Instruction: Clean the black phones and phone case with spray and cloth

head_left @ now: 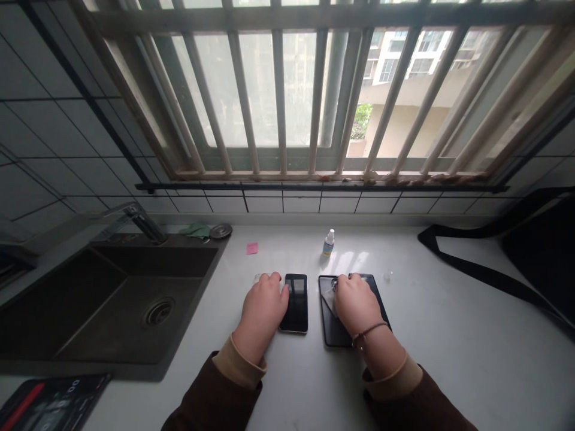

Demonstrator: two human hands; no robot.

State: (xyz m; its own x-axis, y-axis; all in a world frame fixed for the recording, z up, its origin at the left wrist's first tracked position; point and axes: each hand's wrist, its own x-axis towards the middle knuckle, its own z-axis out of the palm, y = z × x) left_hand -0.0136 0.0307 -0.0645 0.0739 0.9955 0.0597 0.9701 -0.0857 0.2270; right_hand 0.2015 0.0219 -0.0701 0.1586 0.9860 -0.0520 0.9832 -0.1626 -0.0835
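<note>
A smartphone (295,305) with a dark screen lies flat on the white counter. My left hand (265,302) rests just left of it, fingers bent down and thumb along the phone's left edge. Something clear (257,278) shows behind those fingers, mostly hidden. To the right lies a shallow black tray or case (335,335). Over it, my right hand (358,302) is closed on a small grey cloth-like piece (329,299); a small round metallic item (334,283) shows by the fingertips. Beyond both stands a small white-capped bottle (329,244), upright.
At left is a dark sink (108,299) with a faucet (144,221), a green cloth (195,230) and a metal strainer (221,231). A pink note (252,248) lies on the counter. A black strap (476,257) lies right; a dark device (54,404) sits front left.
</note>
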